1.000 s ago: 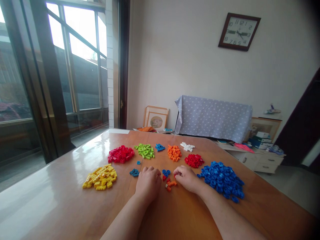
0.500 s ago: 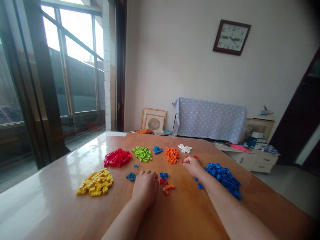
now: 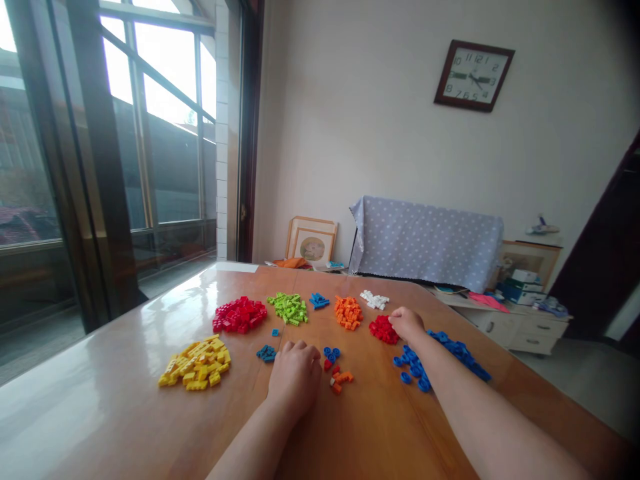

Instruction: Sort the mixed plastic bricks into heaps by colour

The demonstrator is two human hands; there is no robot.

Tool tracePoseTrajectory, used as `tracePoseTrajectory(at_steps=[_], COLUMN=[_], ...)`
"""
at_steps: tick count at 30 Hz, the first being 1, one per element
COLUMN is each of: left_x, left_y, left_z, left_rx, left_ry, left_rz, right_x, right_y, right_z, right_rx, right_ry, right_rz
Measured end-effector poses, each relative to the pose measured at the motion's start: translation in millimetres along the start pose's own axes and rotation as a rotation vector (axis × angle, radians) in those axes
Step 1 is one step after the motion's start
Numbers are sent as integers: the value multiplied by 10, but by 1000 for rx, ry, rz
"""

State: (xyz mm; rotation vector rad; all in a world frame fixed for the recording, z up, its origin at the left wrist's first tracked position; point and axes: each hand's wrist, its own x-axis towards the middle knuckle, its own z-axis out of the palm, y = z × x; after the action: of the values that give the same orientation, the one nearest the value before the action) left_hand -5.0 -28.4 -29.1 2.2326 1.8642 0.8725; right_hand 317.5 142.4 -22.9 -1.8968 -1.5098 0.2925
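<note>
My right hand (image 3: 407, 325) reaches over the table to the right edge of a pile of small red pieces (image 3: 383, 329). Its fingers are pinched together, and anything between them is too small to make out. My left hand (image 3: 296, 375) rests on the table with curled fingers, their tips and any contents hidden. Just left of it lie teal bricks (image 3: 266, 353). To its right are round blue pieces (image 3: 331, 354) and a small cluster of orange bricks (image 3: 341, 380). Beneath and beside my right forearm spreads a heap of blue pieces (image 3: 455, 348).
Yellow bricks (image 3: 197, 363), dark red bricks (image 3: 240, 315), lime bricks (image 3: 289, 309), blue bricks (image 3: 319, 301), orange bricks (image 3: 348, 313) and white bricks (image 3: 375, 300) lie in piles on the wooden table (image 3: 125, 413). Behind stands a low cabinet (image 3: 525, 333).
My right hand has shifted right, from above the red pile to its right edge, uncovering the pile. More blue pieces show left of the forearm. My left hand stays put; the view turned slightly left.
</note>
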Motion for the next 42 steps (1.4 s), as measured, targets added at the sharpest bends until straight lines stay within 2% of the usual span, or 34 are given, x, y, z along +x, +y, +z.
tracePoseTrajectory(at_steps=[7, 11, 15, 18, 20, 25, 29, 31, 34, 37, 42], left_x=[2, -7, -15, -21, -26, -39, -42, -39, -36, -39, -64], left_y=[-5, 13, 33, 43, 47, 56, 73, 79, 79, 81, 96], left_z=[17, -7, -38, -45, -42, -52, -77, -83, -85, -87, -89], left_rx=[3, 0, -11, -16, -18, -20, -6, -16, -18, 8, 55], left_ry=[2, -7, -17, -27, -33, -54, -91, -90, -86, -104, -137], left_rz=[0, 2, 7, 10, 9, 17, -3, -9, -5, -1, -8], right_x=[-114, -267, -624, -992, -1224, -1585, -1668, -1669, -1631, -1567, -1513], right_y=[-95, -195, -361, -482, -546, -679, -778, -820, -863, -876, -858], right_z=[-174, -179, -46, 66, 113, 116, 78, 75, 99, 153, 227], right_rx=[120, 173, 221, 239, 207, 38, 20, 36, 31, 3, -30], right_ry=[4, -38, -197, -377, -533, -522, -564, -537, -510, -567, -555], right_rz=[-23, -49, -117, -210, -327, -533, -545, -546, -585, -627, -609])
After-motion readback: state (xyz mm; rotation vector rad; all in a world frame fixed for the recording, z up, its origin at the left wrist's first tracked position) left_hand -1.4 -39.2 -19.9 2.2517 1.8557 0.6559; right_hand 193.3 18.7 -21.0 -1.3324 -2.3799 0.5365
